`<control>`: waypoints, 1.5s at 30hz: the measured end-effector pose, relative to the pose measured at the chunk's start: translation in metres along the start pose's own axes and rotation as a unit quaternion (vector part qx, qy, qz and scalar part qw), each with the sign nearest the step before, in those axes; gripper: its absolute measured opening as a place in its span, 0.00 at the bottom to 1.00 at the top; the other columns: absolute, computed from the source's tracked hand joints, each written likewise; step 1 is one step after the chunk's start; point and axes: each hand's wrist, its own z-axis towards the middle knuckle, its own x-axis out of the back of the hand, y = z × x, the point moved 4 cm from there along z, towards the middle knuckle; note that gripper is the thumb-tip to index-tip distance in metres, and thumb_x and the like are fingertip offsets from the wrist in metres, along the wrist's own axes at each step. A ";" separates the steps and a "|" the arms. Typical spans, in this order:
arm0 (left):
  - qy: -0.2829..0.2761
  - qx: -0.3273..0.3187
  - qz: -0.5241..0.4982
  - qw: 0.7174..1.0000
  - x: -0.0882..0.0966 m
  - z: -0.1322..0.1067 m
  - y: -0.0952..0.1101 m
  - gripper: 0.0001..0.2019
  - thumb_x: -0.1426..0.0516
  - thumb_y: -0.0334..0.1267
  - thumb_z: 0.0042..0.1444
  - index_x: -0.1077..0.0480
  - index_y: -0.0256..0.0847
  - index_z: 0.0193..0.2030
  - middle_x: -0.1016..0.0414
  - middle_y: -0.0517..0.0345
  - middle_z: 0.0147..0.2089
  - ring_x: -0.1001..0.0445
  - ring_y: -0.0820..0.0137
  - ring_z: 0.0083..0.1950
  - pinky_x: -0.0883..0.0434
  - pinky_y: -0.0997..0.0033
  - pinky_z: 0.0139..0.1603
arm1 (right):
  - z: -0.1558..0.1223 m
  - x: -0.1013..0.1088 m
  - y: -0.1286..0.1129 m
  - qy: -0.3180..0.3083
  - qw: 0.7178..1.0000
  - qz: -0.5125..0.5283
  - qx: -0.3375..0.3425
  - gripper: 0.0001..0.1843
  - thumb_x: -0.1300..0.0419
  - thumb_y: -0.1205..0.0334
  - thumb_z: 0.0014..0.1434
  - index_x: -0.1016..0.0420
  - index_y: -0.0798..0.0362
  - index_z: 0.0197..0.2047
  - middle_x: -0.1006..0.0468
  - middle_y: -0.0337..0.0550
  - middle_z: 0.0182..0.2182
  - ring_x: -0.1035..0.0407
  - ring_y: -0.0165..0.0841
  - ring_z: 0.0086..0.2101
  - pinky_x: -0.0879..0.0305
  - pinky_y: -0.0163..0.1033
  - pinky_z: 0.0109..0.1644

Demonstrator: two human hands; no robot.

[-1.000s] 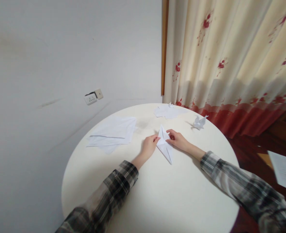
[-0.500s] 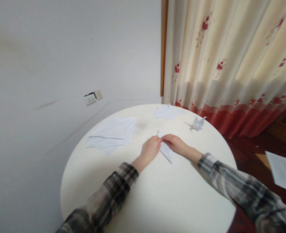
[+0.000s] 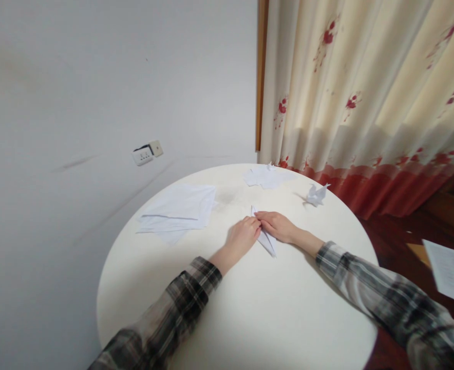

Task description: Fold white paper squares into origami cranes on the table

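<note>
Fingers (image 3: 254,226) of the left hand (image 3: 242,237) and of the right hand (image 3: 280,226) meet tip to tip just above the middle of the frame. They are drawn close together and bent down onto the folded paper (image 3: 268,242), holding it against the desk (image 3: 273,318). Whether any finger pinches an edge cannot be told. The paper is a narrow white pointed shape lying slantwise under the fingertips. Its upper tip peeks out just above them, and its longer point runs out between the two wrists toward the lower right.

Both arms come up from the lower edge in checked sleeves (image 3: 384,303). The desk is round and pale. Left of the hands, well apart from them, lies a loose stack of white sheets (image 3: 181,208). At the far rim, above the hands, sits a flat crumpled piece of paper (image 3: 263,177), and to its right a small folded paper bird (image 3: 315,195).

A cream curtain (image 3: 358,103) with red flowers and a red hem fills the upper right. A wall socket (image 3: 148,152) shows on the grey wall at the left. On the dark floor at the right edge lies a printed sheet (image 3: 450,272).
</note>
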 end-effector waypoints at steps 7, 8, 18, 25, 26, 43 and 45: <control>0.011 -0.003 -0.009 1.000 0.001 0.002 0.004 0.13 0.52 0.31 0.57 0.38 0.38 0.48 0.30 0.51 0.48 0.33 0.66 0.51 0.35 0.64 0.53 | 0.007 0.004 0.010 0.014 0.997 0.070 -0.040 0.26 0.65 0.57 0.64 0.31 0.58 0.50 0.29 0.51 0.50 0.36 0.34 0.52 0.43 0.45 0.59; 0.013 -0.007 -0.012 1.000 0.002 0.002 0.006 0.14 0.53 0.30 0.57 0.39 0.38 0.49 0.31 0.51 0.49 0.34 0.66 0.52 0.35 0.64 0.54 | 0.008 0.005 0.014 0.019 0.995 0.084 -0.050 0.26 0.66 0.57 0.64 0.31 0.58 0.49 0.28 0.51 0.49 0.36 0.34 0.51 0.43 0.45 0.59; 0.015 -0.030 -0.054 0.998 0.002 0.003 0.009 0.17 0.55 0.28 0.56 0.41 0.36 0.53 0.32 0.48 0.52 0.35 0.67 0.55 0.37 0.64 0.57 | 0.014 -0.006 0.045 0.008 0.987 0.136 -0.080 0.19 0.49 0.63 0.57 0.32 0.52 0.51 0.27 0.45 0.49 0.34 0.34 0.49 0.41 0.44 0.57; -0.001 -0.028 -0.087 0.996 -0.002 0.004 0.011 0.15 0.52 0.37 0.58 0.41 0.37 0.51 0.34 0.49 0.52 0.36 0.65 0.55 0.37 0.61 0.57 | 0.015 -0.017 0.047 0.013 0.999 0.048 0.011 0.20 0.51 0.68 0.57 0.32 0.54 0.53 0.29 0.49 0.51 0.39 0.36 0.54 0.43 0.48 0.58; -0.003 -0.025 -0.089 0.996 -0.002 0.004 0.011 0.16 0.51 0.37 0.57 0.41 0.37 0.52 0.34 0.49 0.52 0.36 0.65 0.55 0.37 0.61 0.56 | 0.016 -0.017 0.048 0.013 0.999 0.037 0.008 0.21 0.51 0.68 0.57 0.33 0.54 0.53 0.30 0.49 0.51 0.39 0.36 0.54 0.43 0.48 0.58; -0.087 -0.058 -0.044 0.994 -0.011 0.000 0.015 0.29 0.59 0.52 0.60 0.47 0.33 0.60 0.44 0.42 0.62 0.47 0.61 0.64 0.47 0.60 0.61 | 0.037 -0.018 0.065 -0.019 0.999 0.002 -0.032 0.21 0.56 0.55 0.63 0.34 0.52 0.54 0.32 0.43 0.53 0.43 0.36 0.57 0.46 0.47 0.60; -0.095 -0.056 -0.048 0.993 -0.010 0.000 0.015 0.31 0.59 0.54 0.58 0.47 0.32 0.61 0.45 0.41 0.63 0.48 0.60 0.65 0.48 0.59 0.61 | 0.038 -0.016 0.063 -0.020 0.999 0.004 -0.029 0.21 0.55 0.55 0.63 0.33 0.53 0.54 0.31 0.44 0.53 0.43 0.36 0.57 0.45 0.47 0.60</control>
